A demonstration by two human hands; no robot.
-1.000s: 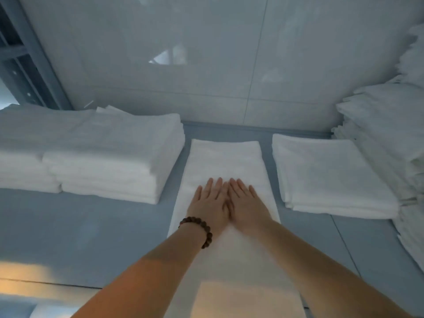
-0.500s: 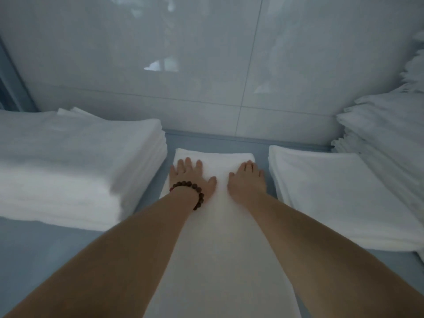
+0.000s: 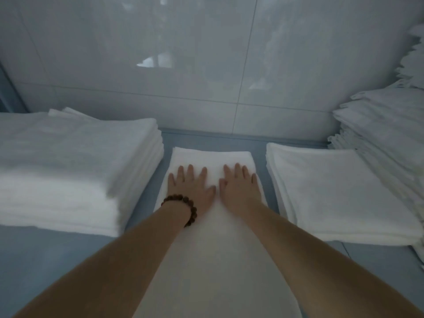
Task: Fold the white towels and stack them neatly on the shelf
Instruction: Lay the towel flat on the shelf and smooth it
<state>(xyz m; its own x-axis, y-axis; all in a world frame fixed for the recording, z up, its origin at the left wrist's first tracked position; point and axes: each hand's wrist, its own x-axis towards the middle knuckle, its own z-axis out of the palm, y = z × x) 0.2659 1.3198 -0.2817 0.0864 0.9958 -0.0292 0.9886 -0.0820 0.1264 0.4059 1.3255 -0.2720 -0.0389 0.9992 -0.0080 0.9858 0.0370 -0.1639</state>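
— On the shelf (image 3: 46,260), how does the towel (image 3: 213,253) lie?
— Lengthwise, six to twelve o'clock; left grip (image 3: 191,189) and right grip (image 3: 238,189), fingers spread flat, press its twelve o'clock end, equally near.

The towel (image 3: 213,249) before me is soft white cloth, matt, with a fine nap. The left stack (image 3: 80,157) and right stack (image 3: 332,191) are the same cloth. The wall tiles (image 3: 206,53) are glossy and smooth. The shelf (image 3: 57,260) looks smooth and matt. My bracelet (image 3: 183,203) is dark beads, seemingly wood.
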